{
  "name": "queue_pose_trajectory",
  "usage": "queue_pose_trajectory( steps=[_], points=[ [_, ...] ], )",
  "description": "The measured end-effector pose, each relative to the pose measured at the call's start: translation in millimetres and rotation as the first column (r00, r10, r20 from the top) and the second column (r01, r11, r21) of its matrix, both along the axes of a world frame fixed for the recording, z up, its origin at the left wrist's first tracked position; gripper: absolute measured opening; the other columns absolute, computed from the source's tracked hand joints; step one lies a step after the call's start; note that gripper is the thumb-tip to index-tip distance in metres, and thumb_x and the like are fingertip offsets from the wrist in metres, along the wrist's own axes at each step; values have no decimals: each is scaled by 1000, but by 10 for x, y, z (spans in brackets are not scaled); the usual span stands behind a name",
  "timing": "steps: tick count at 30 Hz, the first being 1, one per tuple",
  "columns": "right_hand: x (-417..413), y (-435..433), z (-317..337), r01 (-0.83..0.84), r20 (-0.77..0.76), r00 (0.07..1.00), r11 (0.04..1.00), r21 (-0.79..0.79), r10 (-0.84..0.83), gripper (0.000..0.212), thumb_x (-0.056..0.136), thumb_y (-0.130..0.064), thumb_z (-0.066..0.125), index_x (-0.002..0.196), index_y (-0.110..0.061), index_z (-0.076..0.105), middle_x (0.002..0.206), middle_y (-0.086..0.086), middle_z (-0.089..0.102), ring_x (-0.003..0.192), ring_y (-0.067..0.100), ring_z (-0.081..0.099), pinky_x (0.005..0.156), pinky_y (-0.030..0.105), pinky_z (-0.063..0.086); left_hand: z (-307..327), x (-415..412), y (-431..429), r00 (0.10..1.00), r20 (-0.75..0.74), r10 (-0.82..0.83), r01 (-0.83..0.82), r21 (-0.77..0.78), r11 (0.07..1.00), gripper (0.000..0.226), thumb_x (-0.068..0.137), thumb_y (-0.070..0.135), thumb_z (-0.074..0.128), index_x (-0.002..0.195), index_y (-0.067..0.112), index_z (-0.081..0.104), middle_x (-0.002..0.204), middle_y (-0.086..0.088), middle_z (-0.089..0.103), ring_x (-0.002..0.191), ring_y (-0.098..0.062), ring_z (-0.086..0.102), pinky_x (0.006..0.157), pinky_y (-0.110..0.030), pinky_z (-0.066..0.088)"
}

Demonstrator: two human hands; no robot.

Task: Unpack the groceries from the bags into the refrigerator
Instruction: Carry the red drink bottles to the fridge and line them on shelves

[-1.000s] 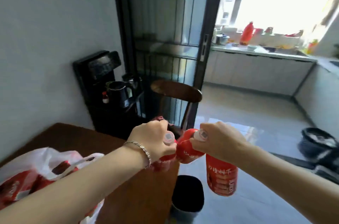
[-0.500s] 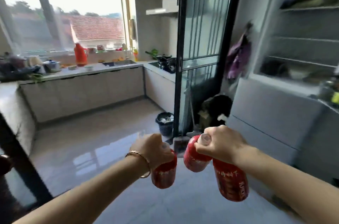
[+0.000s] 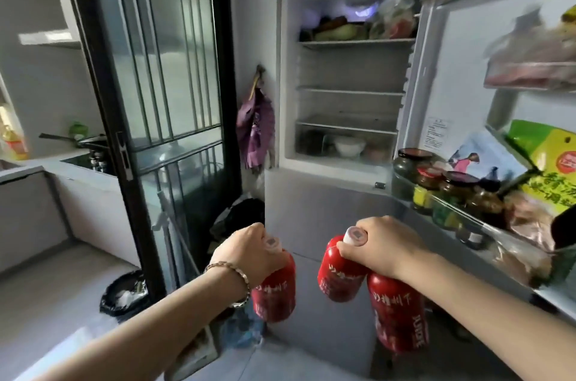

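The refrigerator [image 3: 349, 69] has swung into view; left hand [image 3: 249, 256] and right hand [image 3: 386, 246] clamp red bottles [image 3: 276, 290] hanging near-vertical, caps up.

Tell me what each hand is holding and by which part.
The left hand grips one red bottle at its neck, just under the cap. The right hand grips two red bottles together at their necks.

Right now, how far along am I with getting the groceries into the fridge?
Done: the fridge stands open. In hand: the left hand grips one red bottle; the right hand grips a second bottle and a third bottle. Left: none is shelved yet; the middle shelves seem to have room. Bags are out of view.
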State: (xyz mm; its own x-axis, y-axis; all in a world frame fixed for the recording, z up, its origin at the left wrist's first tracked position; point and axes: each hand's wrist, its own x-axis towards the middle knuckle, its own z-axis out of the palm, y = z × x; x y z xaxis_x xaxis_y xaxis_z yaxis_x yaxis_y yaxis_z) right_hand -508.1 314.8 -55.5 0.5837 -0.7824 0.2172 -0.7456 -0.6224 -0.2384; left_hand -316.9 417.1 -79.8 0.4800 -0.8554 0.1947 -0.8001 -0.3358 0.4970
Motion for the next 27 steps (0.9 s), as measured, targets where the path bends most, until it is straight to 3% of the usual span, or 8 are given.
queue_pose_trajectory(
  steps=[4,9,14,17,20,24,27],
  points=[
    [359,-786,90,126,15,992,991,-50,-125,42,83,-55,46,59,-21,42,64,-8,51,72,21,55,53,27,34,79,495,-1052,991,60,-123,121,31,992,36,75,48,63,71,21,40,80,4,52,81,-23,56,61,-24,35],
    [789,-1767,298,268,107,958,963,-16,-265,42,83,-56,48,58,-23,39,63,-7,50,61,14,51,48,25,30,242,970,-2308,967,87,-238,235,47,971,30,78,45,60,81,20,43,81,3,54,71,-18,48,56,-26,32],
    [1176,-2796,395,400,220,895,917,-6,-389,41,83,-60,46,68,-21,47,73,-1,58,74,20,58,60,28,39,332,1336,-3520,962,-44,-269,263,-117,958,34,79,42,64,75,17,41,72,2,49,67,-19,46,52,-27,31],
    [1369,-3460,441,462,246,863,886,-27,-442,46,85,-62,42,76,-18,52,84,5,64,81,25,61,70,31,46,365,1507,-4241,951,-74,-301,280,-210,937,36,78,45,67,83,14,47,79,1,53,72,-20,51,55,-26,35],
    [1573,-4151,553,489,227,856,870,-67,-464,52,85,-63,43,82,-14,57,84,6,63,84,28,62,69,30,46,444,1626,-4908,950,-63,-306,276,-292,916,37,79,41,68,90,10,51,86,-4,56,74,-21,51,57,-28,36],
    [1909,-4985,764,480,209,863,875,-58,-460,41,86,-57,45,82,-17,53,86,7,59,93,31,61,69,28,39,600,1772,-5731,960,-56,-274,237,-355,904,35,81,40,67,91,11,49,92,-5,54,77,-21,48,64,-27,32],
    [2111,-5484,931,475,204,867,878,-58,-455,40,87,-56,46,83,-17,50,80,4,52,86,29,57,68,28,37,790,1901,-6239,969,-5,-247,224,-398,889,37,83,40,65,94,8,49,95,-5,50,79,-23,48,67,-28,34]
  ],
)
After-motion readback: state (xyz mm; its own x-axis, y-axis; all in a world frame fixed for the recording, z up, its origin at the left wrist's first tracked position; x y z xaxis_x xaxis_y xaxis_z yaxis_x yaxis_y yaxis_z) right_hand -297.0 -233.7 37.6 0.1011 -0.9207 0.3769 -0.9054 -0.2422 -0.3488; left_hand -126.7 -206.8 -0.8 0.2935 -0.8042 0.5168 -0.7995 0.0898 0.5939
